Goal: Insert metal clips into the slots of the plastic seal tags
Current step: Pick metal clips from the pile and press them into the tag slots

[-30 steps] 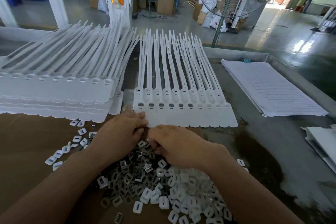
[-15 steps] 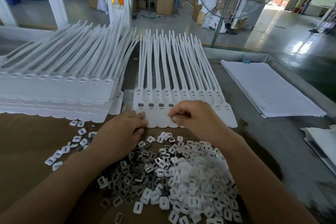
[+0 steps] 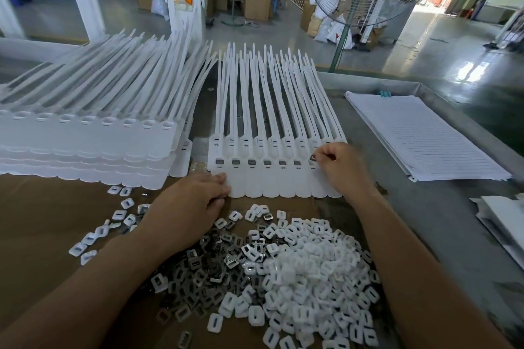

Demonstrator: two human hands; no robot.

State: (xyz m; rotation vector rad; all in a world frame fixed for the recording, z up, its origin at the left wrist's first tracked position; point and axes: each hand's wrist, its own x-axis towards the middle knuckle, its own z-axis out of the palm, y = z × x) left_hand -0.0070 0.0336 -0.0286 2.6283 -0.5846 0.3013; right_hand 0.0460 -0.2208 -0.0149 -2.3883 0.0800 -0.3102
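Metal clip [image 3: 312,158], pinched in the right hand [image 3: 341,168] grip, sits tilted at the seventh slot of the seal-tag strip [image 3: 272,178] at mid-tabletop; entering askew, it could jam. Left hand [image 3: 195,201], grip spread, steadies the strip. Six slots filled; loose clips [image 3: 204,272] too many to count.

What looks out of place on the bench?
Nothing serious. A few white caps lie strayed left of the left hand, apart from the main pile. The tag strip lies flat, six slots filled.
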